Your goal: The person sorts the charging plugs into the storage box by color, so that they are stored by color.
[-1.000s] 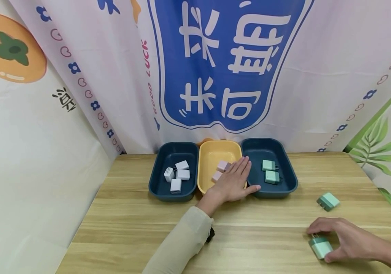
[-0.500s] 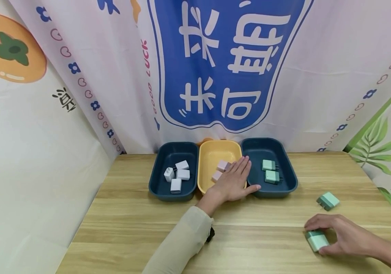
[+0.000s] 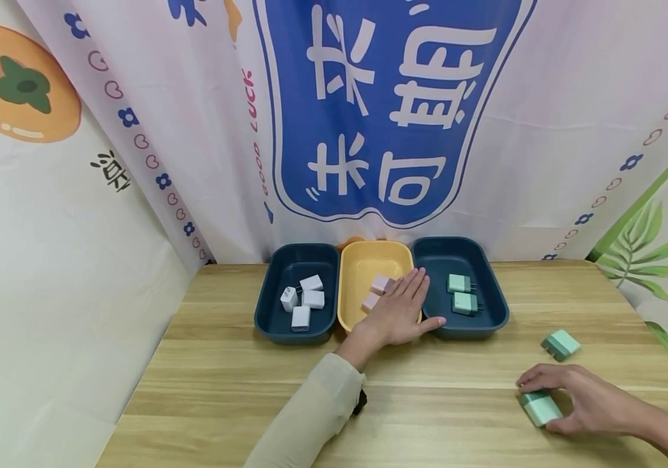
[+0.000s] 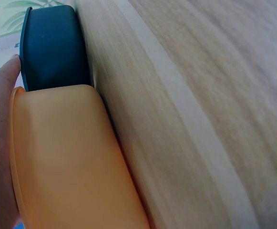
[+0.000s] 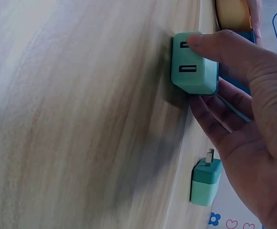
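My right hand (image 3: 582, 400) pinches a green USB charger (image 5: 194, 64) between thumb and fingers, low over the table's right side. Two USB slots face the right wrist camera, and the thumb covers part of one. Behind that hand, a second green charger (image 3: 561, 344) lies on the wood with its prongs out. My left hand (image 3: 395, 312) rests palm down across the right part of the yellow tray (image 3: 363, 252), fingers straight, thumb reaching over the rim of the right blue tray (image 3: 488, 329). Two pink chargers (image 3: 382, 283) show in the yellow tray, partly hidden by this hand.
Two green chargers (image 3: 460, 283) lie in the right blue tray. Several white chargers (image 3: 301, 318) are in the left blue tray (image 3: 269, 335). The three trays stand side by side at the table's back edge, against a printed curtain (image 3: 217, 162).
My right hand has shifted slightly left and away from me with the green charger, whose prongs are now hidden by the fingers. The left hand and trays have stayed in place.
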The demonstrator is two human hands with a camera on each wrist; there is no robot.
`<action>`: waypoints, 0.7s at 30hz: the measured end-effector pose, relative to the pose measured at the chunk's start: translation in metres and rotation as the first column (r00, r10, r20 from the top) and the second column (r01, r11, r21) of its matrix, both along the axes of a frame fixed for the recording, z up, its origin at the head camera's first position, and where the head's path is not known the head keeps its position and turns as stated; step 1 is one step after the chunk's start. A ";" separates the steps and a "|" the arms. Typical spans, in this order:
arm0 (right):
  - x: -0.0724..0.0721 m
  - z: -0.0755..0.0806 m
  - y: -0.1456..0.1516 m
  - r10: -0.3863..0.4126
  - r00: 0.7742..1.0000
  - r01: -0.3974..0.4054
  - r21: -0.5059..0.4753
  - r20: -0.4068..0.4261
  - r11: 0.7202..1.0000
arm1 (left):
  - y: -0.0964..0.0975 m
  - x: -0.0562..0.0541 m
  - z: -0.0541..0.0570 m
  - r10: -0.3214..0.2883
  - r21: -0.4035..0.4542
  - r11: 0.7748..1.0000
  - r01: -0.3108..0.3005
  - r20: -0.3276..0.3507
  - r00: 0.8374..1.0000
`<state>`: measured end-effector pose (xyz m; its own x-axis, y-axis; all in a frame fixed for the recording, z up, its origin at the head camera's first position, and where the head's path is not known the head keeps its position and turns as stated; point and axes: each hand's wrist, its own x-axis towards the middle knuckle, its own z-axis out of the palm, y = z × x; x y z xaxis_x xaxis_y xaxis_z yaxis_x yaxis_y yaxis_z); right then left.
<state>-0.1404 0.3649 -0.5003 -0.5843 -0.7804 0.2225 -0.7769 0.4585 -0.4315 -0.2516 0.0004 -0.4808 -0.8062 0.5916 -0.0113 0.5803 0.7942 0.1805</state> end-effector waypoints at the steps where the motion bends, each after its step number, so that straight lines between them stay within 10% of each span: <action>1: -0.001 0.000 -0.001 -0.003 1.000 0.003 -0.005 -0.005 1.000 | 0.000 0.000 -0.001 0.000 0.002 1.000 0.000 -0.001 1.000; 21: -0.020 0.032 -0.013 -0.182 0.982 0.182 -0.008 -0.051 0.983 | 0.000 0.000 -0.001 -0.005 -0.001 1.000 0.005 -0.006 1.000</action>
